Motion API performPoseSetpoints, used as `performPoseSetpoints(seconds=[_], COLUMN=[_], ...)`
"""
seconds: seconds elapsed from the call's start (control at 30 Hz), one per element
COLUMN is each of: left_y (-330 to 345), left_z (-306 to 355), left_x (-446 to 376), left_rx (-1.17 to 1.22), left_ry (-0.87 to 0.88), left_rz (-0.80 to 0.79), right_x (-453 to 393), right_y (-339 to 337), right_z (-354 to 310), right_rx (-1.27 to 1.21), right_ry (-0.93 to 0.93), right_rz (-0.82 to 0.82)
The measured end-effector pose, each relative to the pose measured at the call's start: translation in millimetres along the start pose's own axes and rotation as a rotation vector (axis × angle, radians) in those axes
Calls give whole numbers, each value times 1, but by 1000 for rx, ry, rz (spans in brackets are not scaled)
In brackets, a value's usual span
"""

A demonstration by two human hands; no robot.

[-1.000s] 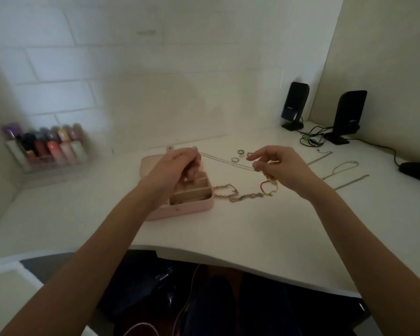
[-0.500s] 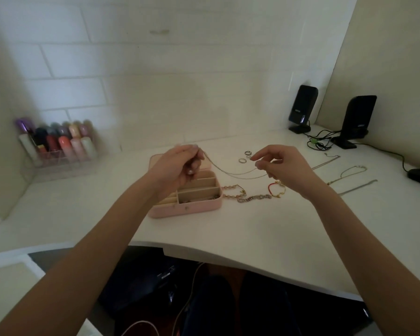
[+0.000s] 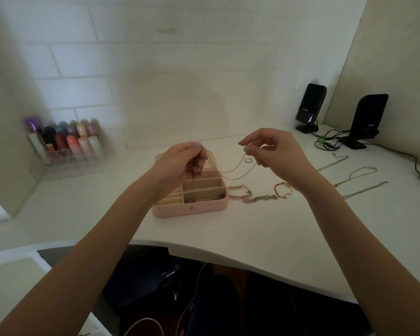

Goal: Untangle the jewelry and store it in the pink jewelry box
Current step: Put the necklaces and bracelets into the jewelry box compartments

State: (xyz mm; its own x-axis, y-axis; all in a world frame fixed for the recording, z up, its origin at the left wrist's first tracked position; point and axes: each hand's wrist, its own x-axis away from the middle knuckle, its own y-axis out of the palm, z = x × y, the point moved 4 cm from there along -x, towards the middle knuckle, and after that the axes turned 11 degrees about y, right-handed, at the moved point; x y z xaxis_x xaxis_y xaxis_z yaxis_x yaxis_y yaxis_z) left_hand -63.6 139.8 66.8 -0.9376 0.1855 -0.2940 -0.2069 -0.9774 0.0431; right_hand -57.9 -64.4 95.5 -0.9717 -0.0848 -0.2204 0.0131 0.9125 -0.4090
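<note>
Pink jewelry box (image 3: pixel 192 209) open; hands (image 3: pixel 180 163) (image 3: pixel 274 154) stretch chain (image 3: pixel 235 169) above

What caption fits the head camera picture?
Both hands, left and right, stretch a thin chain above the open pink jewelry box.

Two hands, one pink jewelry box, and loose jewelry across one white desk.

We count two hands, the left hand (image 3: pixel 180 161) and the right hand (image 3: pixel 275 154), with one thin chain (image 3: pixel 235 169) strung in two strands between them. We see one pink jewelry box (image 3: pixel 192 209) and one ring (image 3: pixel 248 160). Just right of the box we count three bracelets: one pink beaded bracelet (image 3: pixel 238 191), one sparkly bracelet (image 3: pixel 261 198) and one red cord bracelet (image 3: pixel 280 187). Farther right we count three more chains (image 3: pixel 363 170). At the back stand two black speakers (image 3: pixel 310 106), and one clear organizer (image 3: pixel 66 156) of about ten or so bottles; blur prevents an exact tally.
</note>
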Motion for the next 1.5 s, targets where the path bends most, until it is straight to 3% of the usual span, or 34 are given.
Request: performPoseSetpoints(seconds=[0.1,0.23,0.37,0.43,0.57,0.63,0.83,1.13,1.2,1.3,1.5], left_y=[-1,-7,-9,-8,6,8,-11,-15,-17,-20,-21], left_z=[-9,-18,-16,-13,0,3,11,-2,-2,8,15], left_x=[5,14,16,16,23,23,21,23,24,24,23], left_rx=[-246,-971,-1235,-1121,-531,-441,-616,-990,-1072,-1086,-909], left_ry=[-61,-72,-59,-62,-83,-42,65,72,149,295,275], left_rz=[-59,-244,-311,-286,-230,-159,-4,-74,-18,93,184], right_x=[1,3,2,1,0,-3,-12,-11,-11,-12,-13], right_y=[4,16,32,39,53,57,45,54,57,58,54], right_z=[-4,-7,-17,-24,-37,-39,-11,21,23,21,11], right_rx=[-15,-32,-79,-106,-110,-123,-125,32,63,51,-39], right_ry=[-11,-3,-18,-40,-82,-94,4,98,76,39,5], right_rz=[-11,-54,-85,-101,-121,-97,26,7,39,77,136])
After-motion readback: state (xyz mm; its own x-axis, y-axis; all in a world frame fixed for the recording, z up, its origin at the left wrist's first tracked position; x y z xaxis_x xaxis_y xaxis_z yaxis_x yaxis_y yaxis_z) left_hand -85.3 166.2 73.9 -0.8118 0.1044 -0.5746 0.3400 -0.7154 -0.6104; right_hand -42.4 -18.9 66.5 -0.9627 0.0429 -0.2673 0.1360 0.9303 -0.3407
